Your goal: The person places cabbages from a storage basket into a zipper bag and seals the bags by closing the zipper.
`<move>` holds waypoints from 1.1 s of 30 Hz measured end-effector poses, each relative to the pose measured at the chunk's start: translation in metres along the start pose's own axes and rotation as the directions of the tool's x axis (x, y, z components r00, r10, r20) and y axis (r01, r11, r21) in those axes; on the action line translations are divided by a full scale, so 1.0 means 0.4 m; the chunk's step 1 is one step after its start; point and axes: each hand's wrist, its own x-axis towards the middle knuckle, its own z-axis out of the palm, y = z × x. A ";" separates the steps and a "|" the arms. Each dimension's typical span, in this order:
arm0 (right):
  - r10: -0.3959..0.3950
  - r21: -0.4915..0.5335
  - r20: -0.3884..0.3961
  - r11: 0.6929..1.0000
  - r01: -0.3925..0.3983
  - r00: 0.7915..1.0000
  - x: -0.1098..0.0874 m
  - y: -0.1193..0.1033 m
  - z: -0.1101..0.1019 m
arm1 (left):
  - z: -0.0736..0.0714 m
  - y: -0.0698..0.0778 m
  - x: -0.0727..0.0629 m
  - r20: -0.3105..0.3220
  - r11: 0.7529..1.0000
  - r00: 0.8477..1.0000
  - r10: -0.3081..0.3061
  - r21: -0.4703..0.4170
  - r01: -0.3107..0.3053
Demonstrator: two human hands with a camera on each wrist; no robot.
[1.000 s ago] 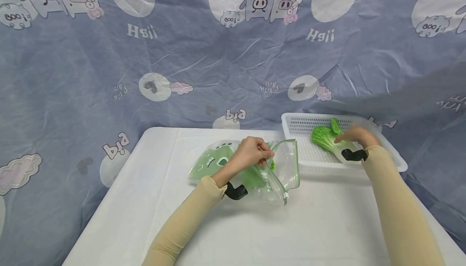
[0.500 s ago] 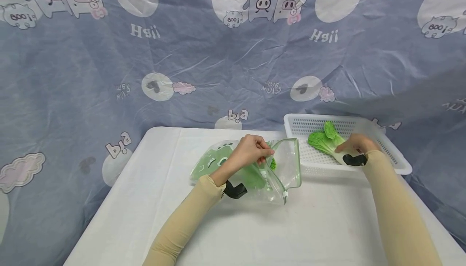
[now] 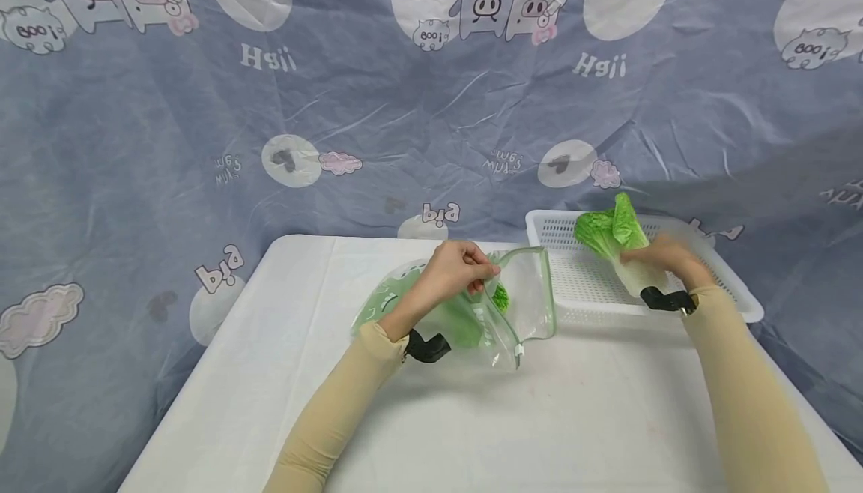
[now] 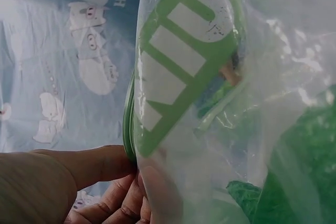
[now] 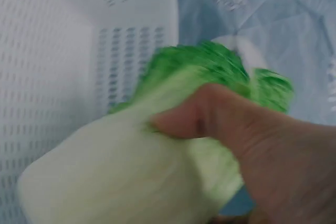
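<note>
My left hand [image 3: 453, 276] pinches the rim of a clear zip bag [image 3: 533, 298] with green print, lifting its mouth so that it gapes toward the right. Some leafy greens [image 3: 501, 297] show inside the bag. In the left wrist view the thumb and fingers grip the bag's green zip edge [image 4: 129, 124]. Over the white basket [image 3: 559, 283], my right hand [image 3: 664, 257] grips a napa cabbage [image 3: 610, 234] by its pale stalk. The right wrist view shows the thumb pressed across the white stem, green leaves beyond it; most of the other fingers are hidden.
The basket stands at the back right of a white-covered table [image 3: 580, 418], close to a blue-grey printed cloth [image 3: 404, 103] hanging behind. A small white slider [image 3: 519, 351] sits at the near corner of the bag's zip.
My right hand has closed on the cabbage and raised it a little, its leaves now above the basket's back rim. The left hand has shifted slightly left with the bag's edge.
</note>
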 end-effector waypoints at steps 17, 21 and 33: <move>-0.108 0.416 -0.523 0.833 0.364 0.845 -0.191 -0.336 0.066 | -0.029 0.010 -0.005 -0.077 0.996 0.996 0.042 -0.076 -0.048; -0.237 0.398 -0.555 0.766 0.505 0.797 -0.242 -0.384 0.116 | -0.037 0.011 -0.007 -0.097 0.992 0.993 0.070 -0.094 -0.079; -0.425 0.429 -0.368 0.712 0.556 0.827 -0.315 -0.462 0.239 | -0.056 0.020 -0.008 -0.151 0.974 0.982 0.112 -0.177 -0.138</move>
